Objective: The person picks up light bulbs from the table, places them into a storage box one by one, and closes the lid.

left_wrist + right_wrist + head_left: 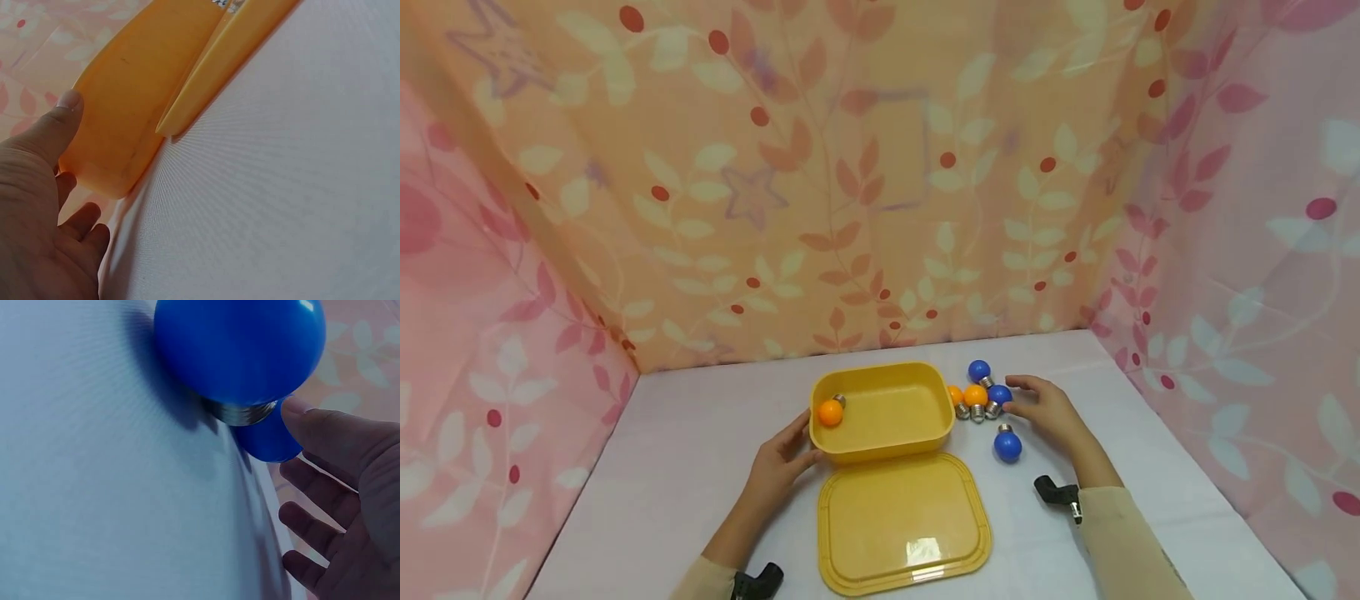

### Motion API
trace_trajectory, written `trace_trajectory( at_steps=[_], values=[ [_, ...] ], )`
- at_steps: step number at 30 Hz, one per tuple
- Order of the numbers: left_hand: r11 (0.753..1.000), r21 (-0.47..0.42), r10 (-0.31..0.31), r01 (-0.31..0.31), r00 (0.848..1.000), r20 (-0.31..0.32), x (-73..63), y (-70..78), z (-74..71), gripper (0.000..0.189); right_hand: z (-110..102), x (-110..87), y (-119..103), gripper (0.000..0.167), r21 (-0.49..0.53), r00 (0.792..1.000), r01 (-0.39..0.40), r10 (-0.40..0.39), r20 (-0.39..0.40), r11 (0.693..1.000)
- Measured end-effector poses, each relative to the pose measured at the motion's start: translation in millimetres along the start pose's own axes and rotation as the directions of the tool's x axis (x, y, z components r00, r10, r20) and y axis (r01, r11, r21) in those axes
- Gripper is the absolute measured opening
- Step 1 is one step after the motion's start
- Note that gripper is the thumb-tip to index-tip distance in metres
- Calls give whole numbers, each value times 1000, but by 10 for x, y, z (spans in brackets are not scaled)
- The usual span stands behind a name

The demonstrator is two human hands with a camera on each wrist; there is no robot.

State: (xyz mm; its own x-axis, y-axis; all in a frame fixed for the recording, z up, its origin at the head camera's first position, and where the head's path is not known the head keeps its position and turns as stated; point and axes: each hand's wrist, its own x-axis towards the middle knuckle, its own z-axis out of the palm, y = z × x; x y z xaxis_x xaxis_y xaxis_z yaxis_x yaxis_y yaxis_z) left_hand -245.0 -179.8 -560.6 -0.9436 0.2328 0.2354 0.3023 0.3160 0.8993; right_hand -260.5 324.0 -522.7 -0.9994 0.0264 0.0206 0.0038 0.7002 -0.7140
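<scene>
My left hand (782, 462) rests at the left front corner of a yellow box (880, 454), its thumb against the wall in the left wrist view. One orange bulb (830, 412) lies inside the box. Over on the right, my right hand (1048, 412) has its fingers spread apart around the side of a blue bulb (1000, 394). In the right wrist view the thumb tip overlaps that bulb (269, 440), and a nearer blue bulb (237, 350) fills the top.
Two orange bulbs (976, 395) sit against the box's right side, with another blue bulb (978, 371) behind them. A yellow lid (904, 525) lies flat in front of the box on the white table (647, 467). Patterned cloth (865, 275) walls the table's back and sides.
</scene>
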Motion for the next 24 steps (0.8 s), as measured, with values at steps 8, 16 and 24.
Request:
trace_trajectory(
  at_steps=[8,16,24],
  values=[
    [1000,6,29,-29,1000,-5,54,16,-22,75,24,114,89,66,30,1000,30,-30,-9,999],
    [1000,6,30,-30,999,-13,49,8,-21,74,79,116,136,66,61,999,44,-43,-17,997],
    [1000,13,9,-9,1000,5,17,-14,-3,75,100,54,178,62,64,1000,19,-17,-19,998]
  ],
)
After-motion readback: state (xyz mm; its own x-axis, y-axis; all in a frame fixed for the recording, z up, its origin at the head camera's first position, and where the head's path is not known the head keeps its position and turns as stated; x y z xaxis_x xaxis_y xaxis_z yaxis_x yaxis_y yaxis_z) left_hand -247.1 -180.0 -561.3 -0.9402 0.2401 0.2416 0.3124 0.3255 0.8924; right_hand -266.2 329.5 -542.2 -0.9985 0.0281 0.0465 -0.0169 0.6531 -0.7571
